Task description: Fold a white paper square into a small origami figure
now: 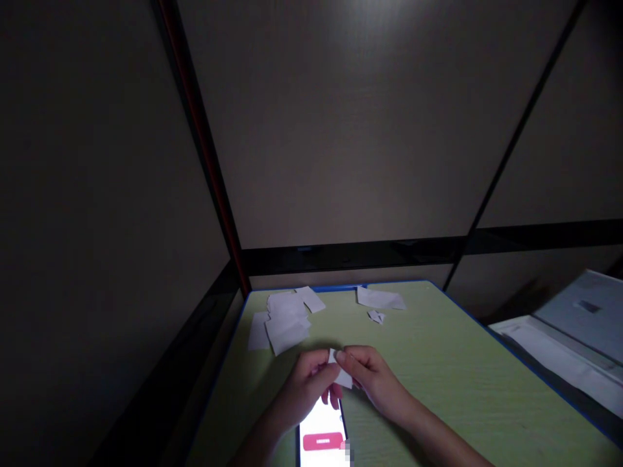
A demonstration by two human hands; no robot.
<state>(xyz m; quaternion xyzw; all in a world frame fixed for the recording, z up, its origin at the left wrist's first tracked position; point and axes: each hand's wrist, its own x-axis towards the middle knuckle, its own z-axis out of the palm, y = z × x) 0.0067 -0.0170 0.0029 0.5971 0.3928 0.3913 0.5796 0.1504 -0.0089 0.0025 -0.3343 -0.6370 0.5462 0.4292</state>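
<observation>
Holds a little white paper (344, 377) just above the glowing phone (321, 425) on the green table (448, 370), pinched tight between the closed fingertips of the left hand (304, 384) and the right hand (376, 379), with more white papers (285, 321) lying well apart at the back.

Your phone (322, 428) runs off the bottom edge, its top hidden under your left hand (305, 384). That hand and your right hand (377, 383) cover much of the paper scrap (344, 378) in their grip. The writing on the phone's red button (322, 442) is too blurred to read.
</observation>
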